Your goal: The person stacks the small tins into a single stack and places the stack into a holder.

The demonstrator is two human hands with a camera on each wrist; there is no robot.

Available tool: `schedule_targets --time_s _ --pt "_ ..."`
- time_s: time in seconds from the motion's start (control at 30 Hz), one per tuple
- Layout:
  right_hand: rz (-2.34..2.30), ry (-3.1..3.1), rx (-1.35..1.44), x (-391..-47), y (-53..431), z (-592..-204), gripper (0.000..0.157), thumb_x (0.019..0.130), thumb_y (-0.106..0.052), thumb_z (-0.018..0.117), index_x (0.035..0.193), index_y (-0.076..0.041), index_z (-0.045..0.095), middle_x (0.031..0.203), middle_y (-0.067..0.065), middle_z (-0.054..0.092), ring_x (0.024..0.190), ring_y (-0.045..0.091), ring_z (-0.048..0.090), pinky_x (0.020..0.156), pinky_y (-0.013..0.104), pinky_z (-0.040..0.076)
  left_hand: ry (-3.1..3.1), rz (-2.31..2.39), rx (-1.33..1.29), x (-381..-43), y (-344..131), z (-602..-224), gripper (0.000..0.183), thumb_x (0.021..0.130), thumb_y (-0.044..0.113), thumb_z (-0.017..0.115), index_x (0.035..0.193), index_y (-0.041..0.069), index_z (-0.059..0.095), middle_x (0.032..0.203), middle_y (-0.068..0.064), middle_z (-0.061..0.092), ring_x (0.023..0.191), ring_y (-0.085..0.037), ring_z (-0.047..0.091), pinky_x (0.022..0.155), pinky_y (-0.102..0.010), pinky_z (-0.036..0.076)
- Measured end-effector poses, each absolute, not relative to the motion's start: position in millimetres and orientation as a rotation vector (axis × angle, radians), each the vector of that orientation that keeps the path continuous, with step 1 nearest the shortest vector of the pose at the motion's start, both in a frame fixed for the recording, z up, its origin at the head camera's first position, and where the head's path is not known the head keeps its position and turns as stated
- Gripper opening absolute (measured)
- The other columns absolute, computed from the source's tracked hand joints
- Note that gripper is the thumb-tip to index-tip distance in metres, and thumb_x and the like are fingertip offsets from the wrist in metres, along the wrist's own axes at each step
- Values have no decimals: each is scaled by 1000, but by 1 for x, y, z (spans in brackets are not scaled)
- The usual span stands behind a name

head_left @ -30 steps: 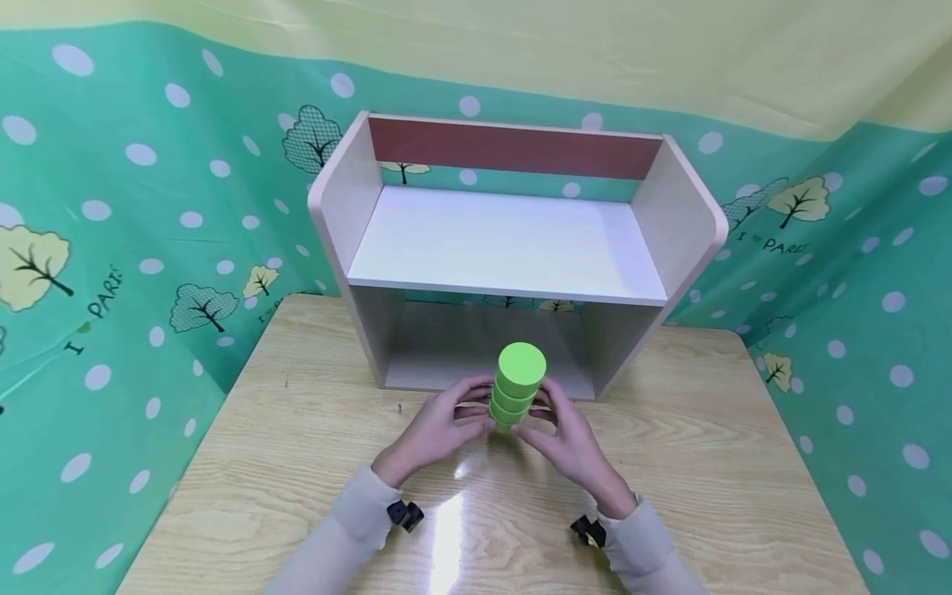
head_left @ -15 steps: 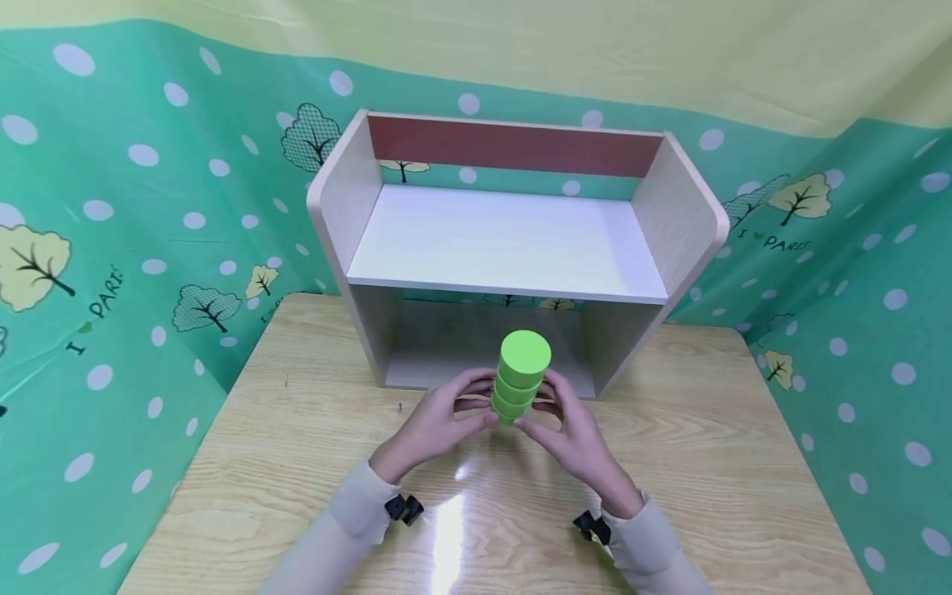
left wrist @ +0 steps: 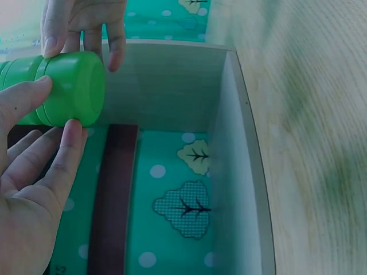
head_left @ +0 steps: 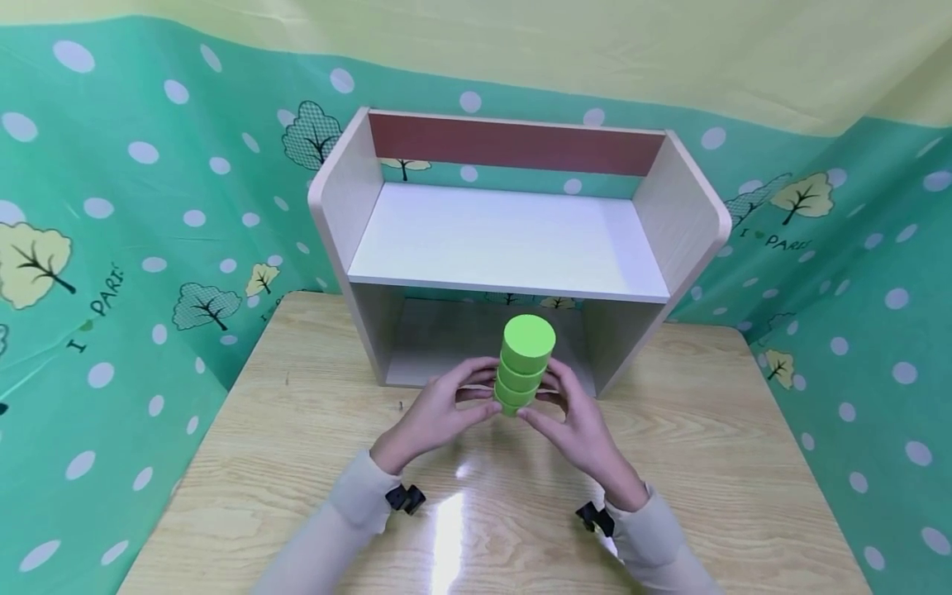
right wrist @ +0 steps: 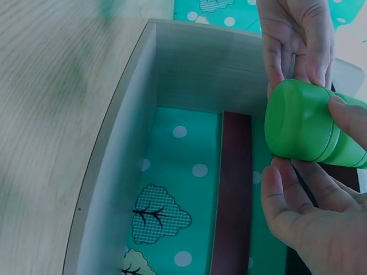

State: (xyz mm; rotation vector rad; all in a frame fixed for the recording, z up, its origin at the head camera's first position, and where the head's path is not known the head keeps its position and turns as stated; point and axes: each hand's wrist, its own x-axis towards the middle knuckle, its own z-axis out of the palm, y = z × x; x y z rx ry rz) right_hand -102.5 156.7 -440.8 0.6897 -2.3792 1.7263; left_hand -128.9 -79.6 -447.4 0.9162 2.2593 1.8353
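Observation:
A bright green stack of round pieces (head_left: 526, 351), ringed by grooves between its sections, is held between two hands just in front of the shelf. On its left side my left hand (head_left: 439, 417) grips the lower part, thumb in front and fingers reaching behind. My right hand (head_left: 580, 430) mirrors this on the other side. In the left wrist view, the green stack (left wrist: 71, 89) shows a rounded end with a shallow rim. The right wrist view has the right thumb and fingers around the stack (right wrist: 301, 120), with the left hand (right wrist: 298, 34) opposite.
A two-level wooden shelf (head_left: 506, 244) stands at the back of the wooden table (head_left: 260, 479). Its side panels rise above the upper board, with a dark red strip (head_left: 513, 146) across the back. A green dotted curtain (head_left: 149, 215) surrounds the table.
Both hands have raised the green stack a little, and it has shifted slightly to the right. Their hold on it looks the same.

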Motion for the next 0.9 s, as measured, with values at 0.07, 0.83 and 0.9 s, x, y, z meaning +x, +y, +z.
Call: schedule_targets --time_s 0.07,0.83,0.9 --pt "1735 -2392 670 -103 156 -438 81 82 9 77 150 -4 35 133 16 61 115 31 60 97 48 53 2260 1837 923 -130 -79 -446 60 92 18 75 145 12 48 135 -7 60 118 -16 62 97 -30 53" --pt "1668 -2352 714 -94 147 -384 73 82 15 74 144 8 36 127 22 63 108 31 62 91 46 57 2253 1916 914 -129 -77 -406 58 88 -4 73 141 0 49 133 -17 61 115 -26 63 96 -37 55" --pt "1667 -2347 711 -97 148 -389 74 82 15 74 145 7 36 128 21 63 107 30 62 91 45 57 2249 1924 912 -132 -77 -410 59 88 -3 74 141 2 49 133 -15 61 115 -23 64 95 -35 55"
